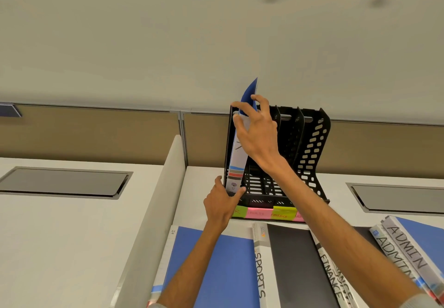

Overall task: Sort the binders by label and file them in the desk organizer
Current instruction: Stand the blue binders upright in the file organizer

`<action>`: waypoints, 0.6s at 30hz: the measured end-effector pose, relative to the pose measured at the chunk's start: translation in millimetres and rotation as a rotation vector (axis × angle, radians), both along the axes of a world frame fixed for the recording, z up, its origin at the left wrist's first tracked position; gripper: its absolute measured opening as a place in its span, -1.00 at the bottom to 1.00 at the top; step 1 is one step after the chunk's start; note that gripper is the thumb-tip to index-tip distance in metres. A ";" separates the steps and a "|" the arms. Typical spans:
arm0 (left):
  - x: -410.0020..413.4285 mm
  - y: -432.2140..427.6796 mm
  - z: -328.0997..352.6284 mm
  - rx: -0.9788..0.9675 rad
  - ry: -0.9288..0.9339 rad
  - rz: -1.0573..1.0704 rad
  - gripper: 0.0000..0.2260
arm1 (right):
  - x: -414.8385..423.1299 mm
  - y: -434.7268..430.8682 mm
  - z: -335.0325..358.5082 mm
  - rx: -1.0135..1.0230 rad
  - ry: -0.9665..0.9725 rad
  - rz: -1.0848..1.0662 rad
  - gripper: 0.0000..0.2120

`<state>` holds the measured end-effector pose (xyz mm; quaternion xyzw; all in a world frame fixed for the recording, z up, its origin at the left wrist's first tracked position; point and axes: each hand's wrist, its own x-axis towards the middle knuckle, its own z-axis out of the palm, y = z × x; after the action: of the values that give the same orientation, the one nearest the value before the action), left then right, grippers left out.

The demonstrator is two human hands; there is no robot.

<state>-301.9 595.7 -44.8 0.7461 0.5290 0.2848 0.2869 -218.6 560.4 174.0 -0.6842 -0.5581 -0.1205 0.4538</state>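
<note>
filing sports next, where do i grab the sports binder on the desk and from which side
Probably the white spine of the SPORTS binder, coming from above on the left: it lies flat with the spine along its left edge, and the FINANCE binders crowd its right edge.

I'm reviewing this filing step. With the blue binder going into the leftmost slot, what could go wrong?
The binder stands tilted in the organizer, so it may catch on a divider. The right hand and left hand hide much of its spine label and the green slot tag, so misfiling could go unnoticed.
</note>
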 end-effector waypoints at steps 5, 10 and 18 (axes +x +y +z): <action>6.3 -5.6 -3.6 0.044 0.018 -0.004 -0.53 | 2.1 9.8 -8.6 -0.089 0.048 0.081 -0.76; 10.4 -8.4 -3.9 -0.011 -0.020 -0.005 -0.46 | 5.2 15.6 -17.8 -0.070 0.005 0.173 -0.81; -7.9 -8.6 -9.1 -0.043 -0.083 -0.142 -0.27 | 4.0 17.2 -63.3 -0.309 0.053 0.202 -0.79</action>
<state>-309.9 587.1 -54.0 0.7631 0.4683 0.2828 0.3440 -214.7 577.5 110.6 -0.6892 -0.6235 0.0306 0.3677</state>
